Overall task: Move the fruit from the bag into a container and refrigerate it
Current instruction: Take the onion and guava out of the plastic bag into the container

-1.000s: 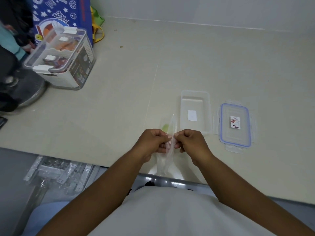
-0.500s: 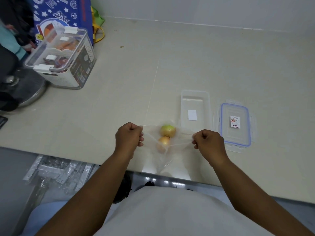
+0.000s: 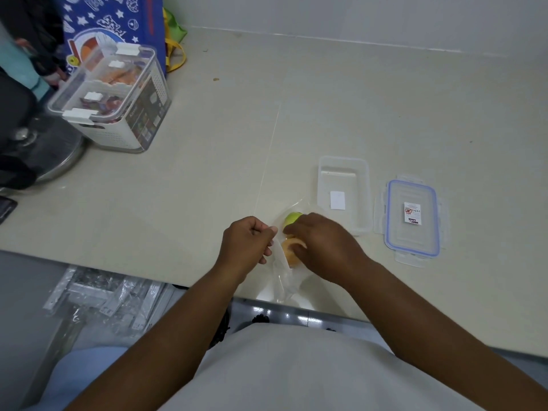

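A clear plastic bag (image 3: pixel 281 271) lies at the counter's near edge with two fruits in it: a green one (image 3: pixel 292 218) and an orange-yellow one (image 3: pixel 288 251). My left hand (image 3: pixel 247 244) pinches the bag's left edge. My right hand (image 3: pixel 318 243) reaches into the bag's mouth, its fingers over the fruits; whether they grip one is hidden. An open, empty clear container (image 3: pixel 344 194) stands just right of the bag. Its blue-rimmed lid (image 3: pixel 410 218) lies flat to the right of it.
A white lidded storage box (image 3: pixel 115 99) with food sits at the back left, in front of a blue printed bag (image 3: pixel 109 25). A round metal lid (image 3: pixel 50 149) lies at the far left. The counter edge (image 3: pixel 118 271) runs below my hands.
My hands first pulled the bag's mouth apart, baring the fruits. Then my right hand let go of the bag's right edge and moved left into the opening over the fruits.
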A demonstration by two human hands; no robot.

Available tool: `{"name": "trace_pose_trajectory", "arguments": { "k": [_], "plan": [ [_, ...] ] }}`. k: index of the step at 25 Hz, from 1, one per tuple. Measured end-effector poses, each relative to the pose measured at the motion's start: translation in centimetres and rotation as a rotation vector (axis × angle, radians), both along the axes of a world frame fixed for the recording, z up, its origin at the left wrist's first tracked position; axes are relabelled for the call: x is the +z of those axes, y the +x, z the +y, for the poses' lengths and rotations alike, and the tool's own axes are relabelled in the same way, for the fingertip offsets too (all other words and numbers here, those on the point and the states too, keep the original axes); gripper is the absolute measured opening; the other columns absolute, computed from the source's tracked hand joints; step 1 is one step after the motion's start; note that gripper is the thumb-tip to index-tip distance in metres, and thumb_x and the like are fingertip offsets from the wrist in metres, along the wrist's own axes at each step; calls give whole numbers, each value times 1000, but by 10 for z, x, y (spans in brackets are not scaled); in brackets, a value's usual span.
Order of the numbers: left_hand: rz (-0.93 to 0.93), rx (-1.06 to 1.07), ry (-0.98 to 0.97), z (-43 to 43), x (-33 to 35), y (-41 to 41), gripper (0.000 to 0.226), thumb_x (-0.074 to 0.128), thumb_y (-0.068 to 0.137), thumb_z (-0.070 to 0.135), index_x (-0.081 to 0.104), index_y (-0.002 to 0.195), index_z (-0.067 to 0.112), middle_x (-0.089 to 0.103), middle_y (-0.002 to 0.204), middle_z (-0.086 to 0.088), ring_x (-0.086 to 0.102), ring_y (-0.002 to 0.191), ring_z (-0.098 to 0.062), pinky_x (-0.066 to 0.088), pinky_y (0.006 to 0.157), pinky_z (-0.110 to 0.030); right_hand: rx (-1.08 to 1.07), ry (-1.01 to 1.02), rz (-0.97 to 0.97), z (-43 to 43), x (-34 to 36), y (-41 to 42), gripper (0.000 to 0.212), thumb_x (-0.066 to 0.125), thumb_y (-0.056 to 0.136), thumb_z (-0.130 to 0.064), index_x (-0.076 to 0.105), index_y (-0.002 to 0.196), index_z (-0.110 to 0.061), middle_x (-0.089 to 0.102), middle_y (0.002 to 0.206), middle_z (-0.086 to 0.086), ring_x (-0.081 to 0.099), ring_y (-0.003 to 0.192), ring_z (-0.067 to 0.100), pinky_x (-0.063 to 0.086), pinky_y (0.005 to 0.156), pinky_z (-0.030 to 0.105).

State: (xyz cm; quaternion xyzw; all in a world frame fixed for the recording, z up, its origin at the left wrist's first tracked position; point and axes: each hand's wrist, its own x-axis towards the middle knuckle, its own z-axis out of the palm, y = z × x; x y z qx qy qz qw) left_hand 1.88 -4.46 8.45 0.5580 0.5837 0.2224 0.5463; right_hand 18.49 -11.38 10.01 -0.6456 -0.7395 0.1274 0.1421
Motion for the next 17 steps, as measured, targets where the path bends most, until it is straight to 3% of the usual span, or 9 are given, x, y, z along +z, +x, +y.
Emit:
{"name": "trace_pose_trajectory", "arguments": {
  "k": [2, 4, 9, 13, 17],
  "plan": [
    [20, -13, 17, -2, -1, 0, 17, 69, 82, 23, 63, 70, 13, 67, 59, 0, 61, 47, -11, 49, 46, -26, 74, -276, -119, 14, -11, -7, 40, 65, 82, -20, 62, 123, -18, 65, 112, 5, 62, 99, 29, 55, 76, 41],
    [24, -10, 25, -3, -1, 0, 17, 70, 82, 23, 63, 70, 13, 67, 57, 2, 61, 47, -10, 49, 45, -26, 108, -416, -227, 22, -23, -11, 39, 67, 81, -22, 62, 119, -19, 63, 111, 3, 64, 94, 30, 55, 72, 39],
    [14, 2, 12, -3, -4, -6, 17, 70, 81, 22, 63, 69, 12, 65, 53, 4, 61, 45, -10, 47, 43, -25, 154, -447, -294, 24, -42, -13, 36, 61, 83, -18, 62, 119, -19, 62, 114, 4, 64, 96, 29, 56, 74, 41],
    [0, 14, 0, 0, -7, -7, 18, 70, 80, 24, 63, 69, 12, 66, 53, 4, 61, 45, -11, 47, 43, -24, 142, -318, -102, 21, -22, 1, 49, 69, 78, -29, 59, 126, -25, 62, 120, -1, 63, 104, 24, 54, 80, 37],
    [-32, 30, -18, 5, -8, -6, 17, 70, 80, 22, 63, 68, 12, 65, 52, 3, 60, 46, -12, 47, 43, -25, -11, -4, 384, 13, 15, 41, 57, 76, 69, -43, 60, 123, -32, 63, 120, -8, 60, 106, 7, 49, 85, 21]
  ]
}}
